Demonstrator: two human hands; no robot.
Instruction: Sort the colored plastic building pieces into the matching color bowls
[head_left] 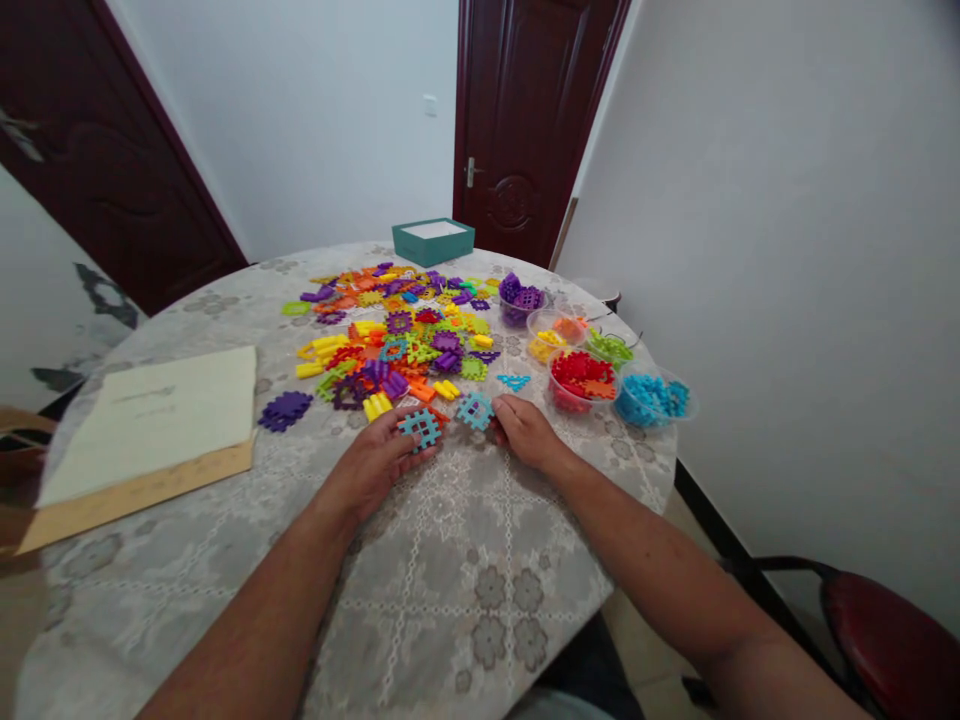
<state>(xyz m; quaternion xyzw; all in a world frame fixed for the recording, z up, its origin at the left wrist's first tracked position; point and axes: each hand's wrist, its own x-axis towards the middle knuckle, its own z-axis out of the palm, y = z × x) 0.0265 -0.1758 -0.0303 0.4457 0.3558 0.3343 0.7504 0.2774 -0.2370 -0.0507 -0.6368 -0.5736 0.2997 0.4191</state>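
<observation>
Left hand (381, 452) and right hand (523, 428) clamped on plastic

A light-blue, notched lattice square (424, 428) at left; a light-blue, toothed tile (468, 408) just beside, at right. Both nearly equal-sided, faces tilted toward the viewer. Beyond: heaped multicoloured plastic pieces (448, 343).

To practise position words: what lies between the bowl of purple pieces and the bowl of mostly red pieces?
In the head view, a clear bowl showing yellow pieces and orange pieces lies there.

Flowered tablecloth (442, 570) and panelled doors (525, 120) suggest a home.
</observation>
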